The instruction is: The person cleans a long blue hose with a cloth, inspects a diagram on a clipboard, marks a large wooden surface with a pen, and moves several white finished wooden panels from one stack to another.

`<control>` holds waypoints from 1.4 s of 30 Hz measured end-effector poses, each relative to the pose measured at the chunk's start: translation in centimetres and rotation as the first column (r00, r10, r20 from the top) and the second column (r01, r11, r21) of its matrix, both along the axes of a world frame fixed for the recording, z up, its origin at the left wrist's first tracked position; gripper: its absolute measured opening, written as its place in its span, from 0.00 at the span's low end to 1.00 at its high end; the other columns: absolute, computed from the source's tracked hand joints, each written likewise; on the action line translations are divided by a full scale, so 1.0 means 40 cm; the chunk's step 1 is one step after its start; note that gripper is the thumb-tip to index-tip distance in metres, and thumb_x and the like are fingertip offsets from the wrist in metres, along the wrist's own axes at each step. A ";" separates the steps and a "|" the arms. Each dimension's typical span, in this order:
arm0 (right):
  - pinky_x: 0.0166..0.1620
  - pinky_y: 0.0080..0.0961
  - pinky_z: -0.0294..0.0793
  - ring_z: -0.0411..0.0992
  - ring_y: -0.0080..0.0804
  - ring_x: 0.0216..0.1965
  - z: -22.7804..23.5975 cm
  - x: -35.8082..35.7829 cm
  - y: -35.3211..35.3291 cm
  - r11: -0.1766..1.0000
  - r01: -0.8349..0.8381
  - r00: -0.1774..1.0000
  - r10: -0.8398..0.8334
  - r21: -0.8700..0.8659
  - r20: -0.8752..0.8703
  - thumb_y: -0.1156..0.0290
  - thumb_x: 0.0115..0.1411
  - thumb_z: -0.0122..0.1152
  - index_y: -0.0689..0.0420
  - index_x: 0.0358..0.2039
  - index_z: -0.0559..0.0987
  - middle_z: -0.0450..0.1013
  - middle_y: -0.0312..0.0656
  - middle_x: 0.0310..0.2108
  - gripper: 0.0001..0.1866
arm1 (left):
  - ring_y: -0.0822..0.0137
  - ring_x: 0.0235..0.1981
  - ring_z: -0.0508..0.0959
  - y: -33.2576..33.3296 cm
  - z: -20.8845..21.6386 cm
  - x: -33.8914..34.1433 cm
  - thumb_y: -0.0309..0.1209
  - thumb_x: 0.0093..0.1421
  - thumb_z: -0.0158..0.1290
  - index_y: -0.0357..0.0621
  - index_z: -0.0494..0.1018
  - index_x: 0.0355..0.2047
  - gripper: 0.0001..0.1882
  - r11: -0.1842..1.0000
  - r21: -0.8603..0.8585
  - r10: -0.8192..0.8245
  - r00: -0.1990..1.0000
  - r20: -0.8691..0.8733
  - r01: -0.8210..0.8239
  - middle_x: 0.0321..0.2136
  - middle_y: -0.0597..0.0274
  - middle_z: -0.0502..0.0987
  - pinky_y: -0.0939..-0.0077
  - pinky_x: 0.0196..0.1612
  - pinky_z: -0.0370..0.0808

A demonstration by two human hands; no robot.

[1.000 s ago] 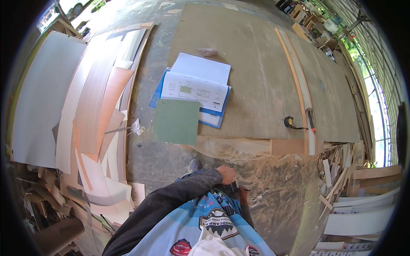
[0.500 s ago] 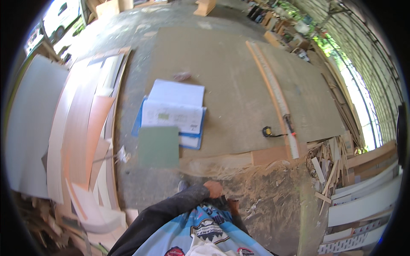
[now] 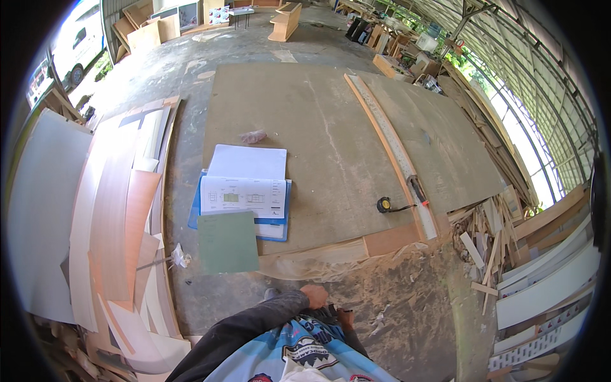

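Observation:
Close to my waist, in front of the blue patterned shirt (image 3: 305,340), my left hand (image 3: 314,295) is curled closed beside something small and dark (image 3: 323,312) that I cannot make out. My right hand (image 3: 345,318) is just right of it, mostly hidden, its fingers unclear. Beyond them a large brown board (image 3: 318,140) lies low. On its left side rest a blue folder (image 3: 278,232) with open printed drawings (image 3: 245,197), and a green sheet (image 3: 228,242) overlapping the folder's near edge.
A long straight strip (image 3: 387,130) crosses the board, with a dark-handled tool (image 3: 417,189) near its near end and a tape measure (image 3: 384,204) beside it. Stacked panels (image 3: 114,210) lie left. Wood offcuts (image 3: 487,245) and white boards (image 3: 541,299) crowd the right.
The view has tilted up, so the board, folder and tools sit lower in the picture and more of the far floor shows. Both hands remain together near my waist.

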State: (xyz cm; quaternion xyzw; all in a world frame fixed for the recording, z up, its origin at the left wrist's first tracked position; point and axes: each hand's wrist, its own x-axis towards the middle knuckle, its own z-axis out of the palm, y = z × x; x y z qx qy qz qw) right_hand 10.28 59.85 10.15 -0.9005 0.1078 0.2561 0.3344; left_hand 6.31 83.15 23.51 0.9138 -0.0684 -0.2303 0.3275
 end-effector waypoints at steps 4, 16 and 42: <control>0.23 0.33 0.70 0.73 0.36 0.18 0.011 0.001 -0.004 0.982 -0.181 0.978 0.173 0.054 0.118 0.65 0.51 0.52 0.64 0.19 0.78 0.73 0.46 0.16 0.15 | 0.49 0.40 0.77 0.009 -0.005 0.001 0.43 0.53 0.53 0.39 0.78 0.34 0.18 0.999 0.038 0.020 1.000 -0.020 -0.019 0.35 0.47 0.77 0.58 0.42 0.73; 0.26 0.33 0.71 0.75 0.37 0.21 0.028 -0.002 0.006 0.998 -0.063 0.998 0.063 0.027 -0.010 0.63 0.49 0.55 0.62 0.23 0.80 0.75 0.47 0.18 0.14 | 0.47 0.41 0.76 0.006 0.018 -0.022 0.42 0.54 0.52 0.41 0.76 0.36 0.18 0.998 0.016 0.058 0.998 -0.039 -0.058 0.37 0.46 0.76 0.57 0.43 0.73; 0.33 0.40 0.70 0.75 0.51 0.31 -0.049 -0.024 -0.067 0.994 -0.094 0.992 0.097 -0.050 0.077 0.63 0.48 0.54 0.63 0.25 0.80 0.74 0.57 0.25 0.15 | 0.47 0.40 0.76 -0.034 0.019 -0.032 0.41 0.54 0.53 0.38 0.77 0.33 0.17 1.000 -0.014 0.015 1.000 -0.013 -0.015 0.35 0.46 0.77 0.58 0.43 0.73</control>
